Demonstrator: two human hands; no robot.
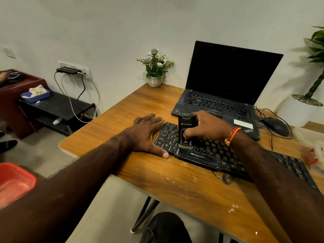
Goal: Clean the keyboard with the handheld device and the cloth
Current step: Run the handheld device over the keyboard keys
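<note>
A black keyboard (228,155) lies slanted on the wooden desk (157,181). My right hand (208,127) grips a black handheld device (185,128) held upright, its brush end pressed on the keys near the keyboard's left part. My left hand (149,134) lies flat with straight fingers at the keyboard's left end, the thumb on the desk by its front corner. I see no cloth that I can pick out for certain.
A dusty open laptop (219,102) stands behind the keyboard, a black mouse (276,127) with cables to its right. A small flower pot (155,80) sits at the desk's back edge. Pale crumbs (232,208) dot the desk front. Clear plastic packaging (313,146) lies at far right.
</note>
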